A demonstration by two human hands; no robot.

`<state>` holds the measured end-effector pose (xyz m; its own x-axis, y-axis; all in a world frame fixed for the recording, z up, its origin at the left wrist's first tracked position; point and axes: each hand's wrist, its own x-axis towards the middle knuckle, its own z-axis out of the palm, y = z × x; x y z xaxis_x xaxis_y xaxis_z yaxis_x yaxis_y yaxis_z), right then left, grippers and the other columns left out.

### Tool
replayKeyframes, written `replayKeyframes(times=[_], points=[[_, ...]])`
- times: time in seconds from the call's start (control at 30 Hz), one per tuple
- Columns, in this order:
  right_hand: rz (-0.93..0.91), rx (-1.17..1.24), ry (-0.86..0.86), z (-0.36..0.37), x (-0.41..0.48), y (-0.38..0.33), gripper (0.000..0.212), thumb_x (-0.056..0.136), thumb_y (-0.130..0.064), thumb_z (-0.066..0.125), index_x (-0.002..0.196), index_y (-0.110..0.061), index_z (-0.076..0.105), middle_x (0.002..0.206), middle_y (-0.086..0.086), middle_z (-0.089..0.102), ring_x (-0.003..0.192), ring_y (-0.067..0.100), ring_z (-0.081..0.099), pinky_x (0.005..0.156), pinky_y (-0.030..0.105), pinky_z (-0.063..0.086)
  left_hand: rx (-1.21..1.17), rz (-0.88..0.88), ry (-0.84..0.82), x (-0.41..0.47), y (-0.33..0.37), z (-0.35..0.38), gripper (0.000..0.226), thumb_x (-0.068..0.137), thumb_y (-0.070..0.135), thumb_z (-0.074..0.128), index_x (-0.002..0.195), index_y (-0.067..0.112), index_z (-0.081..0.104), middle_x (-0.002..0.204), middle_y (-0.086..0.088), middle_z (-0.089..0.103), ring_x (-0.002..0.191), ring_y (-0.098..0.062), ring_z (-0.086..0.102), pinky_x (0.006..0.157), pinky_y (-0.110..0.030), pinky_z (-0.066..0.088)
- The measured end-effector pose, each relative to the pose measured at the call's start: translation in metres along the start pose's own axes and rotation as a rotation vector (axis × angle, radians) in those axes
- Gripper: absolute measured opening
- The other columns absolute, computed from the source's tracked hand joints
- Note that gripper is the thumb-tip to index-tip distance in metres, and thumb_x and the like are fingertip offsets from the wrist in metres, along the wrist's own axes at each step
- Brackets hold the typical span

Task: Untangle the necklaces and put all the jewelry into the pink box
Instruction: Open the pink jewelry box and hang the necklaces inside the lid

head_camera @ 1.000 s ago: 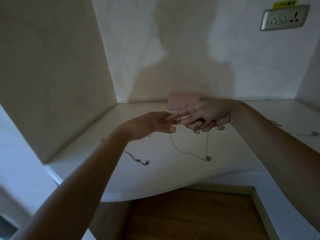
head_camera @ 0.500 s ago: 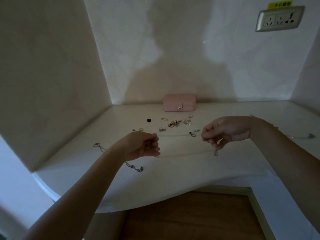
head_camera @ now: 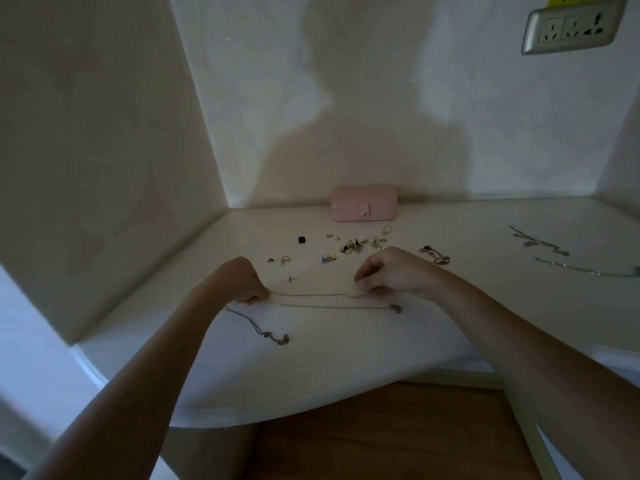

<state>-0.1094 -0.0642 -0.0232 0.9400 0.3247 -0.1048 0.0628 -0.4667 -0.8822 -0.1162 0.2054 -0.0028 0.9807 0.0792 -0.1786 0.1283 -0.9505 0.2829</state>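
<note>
A thin chain necklace [head_camera: 317, 295] lies stretched flat on the white counter [head_camera: 311, 368]. My left hand [head_camera: 239, 280] pinches its left end and my right hand [head_camera: 391, 271] pinches its right end. Its second strand runs just below to a small pendant [head_camera: 396, 308]. Another necklace [head_camera: 266, 332] trails from under my left hand toward the front edge. The pink box [head_camera: 363, 203] stands closed against the back wall. Several rings and earrings [head_camera: 353, 245] are scattered between the box and my hands.
More chains [head_camera: 540, 242] and a silver necklace [head_camera: 585, 270] lie at the right of the counter. A small bracelet [head_camera: 435, 255] sits beside my right wrist. Walls close in the left and back. A wall socket [head_camera: 571, 26] is at upper right.
Both hands came apart from in front of the box, moved toward me and lowered to the counter, drawing the necklace out straight between them.
</note>
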Motion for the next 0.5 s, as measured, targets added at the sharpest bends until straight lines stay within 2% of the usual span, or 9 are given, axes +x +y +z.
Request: replayKeyframes(times=[0.1, 0.17, 0.23, 0.3, 0.4, 0.5], points=[[-0.052, -0.103, 0.049, -0.007, -0.004, 0.0, 0.008, 0.082, -0.012, 0.074, 0.089, -0.013, 0.069, 0.081, 0.0, 0.066, 0.074, 0.015, 0.058, 0.071, 0.025, 0.048, 0.11, -0.049, 0.129, 0.005, -0.002, -0.005, 0.021, 0.08, 0.023, 0.073, 0.079, 0.003, 0.065, 0.065, -0.004, 0.063, 0.055, -0.014, 0.055, 0.056, -0.022, 0.043], [-0.078, -0.169, 0.08, -0.014, -0.012, 0.003, 0.006, 0.083, -0.017, 0.073, 0.088, -0.017, 0.069, 0.085, -0.002, 0.066, 0.075, 0.015, 0.058, 0.074, 0.03, 0.048, 0.175, -0.035, 0.203, 0.007, 0.005, -0.006, 0.026, 0.082, 0.028, 0.071, 0.09, 0.005, 0.064, 0.081, -0.006, 0.066, 0.074, -0.019, 0.062, 0.066, -0.026, 0.046], [-0.088, -0.195, 0.111, -0.025, -0.02, 0.007, 0.005, 0.084, -0.018, 0.073, 0.088, -0.018, 0.07, 0.086, -0.001, 0.067, 0.076, 0.016, 0.059, 0.076, 0.033, 0.051, 0.207, 0.089, 0.217, 0.006, 0.023, -0.002, 0.033, 0.088, 0.034, 0.064, 0.105, 0.005, 0.064, 0.102, -0.006, 0.065, 0.095, -0.022, 0.06, 0.077, -0.027, 0.044], [-0.084, -0.205, 0.177, -0.042, -0.028, 0.01, 0.009, 0.084, -0.017, 0.073, 0.091, -0.014, 0.071, 0.084, -0.002, 0.066, 0.073, 0.014, 0.058, 0.069, 0.024, 0.049, 0.131, 0.296, 0.192, 0.001, 0.049, 0.008, 0.032, 0.091, 0.035, 0.06, 0.111, 0.011, 0.063, 0.113, -0.004, 0.059, 0.108, -0.02, 0.054, 0.085, -0.025, 0.037], [-0.049, -0.291, 0.314, -0.077, -0.039, 0.021, 0.011, 0.084, -0.02, 0.072, 0.092, -0.014, 0.07, 0.086, -0.003, 0.066, 0.073, 0.009, 0.058, 0.065, 0.021, 0.044, 0.0, 0.553, 0.125, -0.004, 0.091, 0.027, 0.025, 0.093, 0.033, 0.057, 0.112, 0.019, 0.063, 0.122, 0.001, 0.057, 0.113, -0.014, 0.051, 0.093, -0.023, 0.036], [0.03, -0.469, 0.385, -0.102, -0.05, 0.042, 0.014, 0.086, -0.023, 0.07, 0.098, -0.018, 0.07, 0.101, 0.0, 0.069, 0.094, 0.015, 0.062, 0.071, 0.024, 0.041, -0.044, 0.689, 0.061, 0.005, 0.132, 0.046, 0.023, 0.097, 0.024, 0.052, 0.117, 0.02, 0.062, 0.125, 0.003, 0.059, 0.11, -0.009, 0.052, 0.091, -0.019, 0.036]])
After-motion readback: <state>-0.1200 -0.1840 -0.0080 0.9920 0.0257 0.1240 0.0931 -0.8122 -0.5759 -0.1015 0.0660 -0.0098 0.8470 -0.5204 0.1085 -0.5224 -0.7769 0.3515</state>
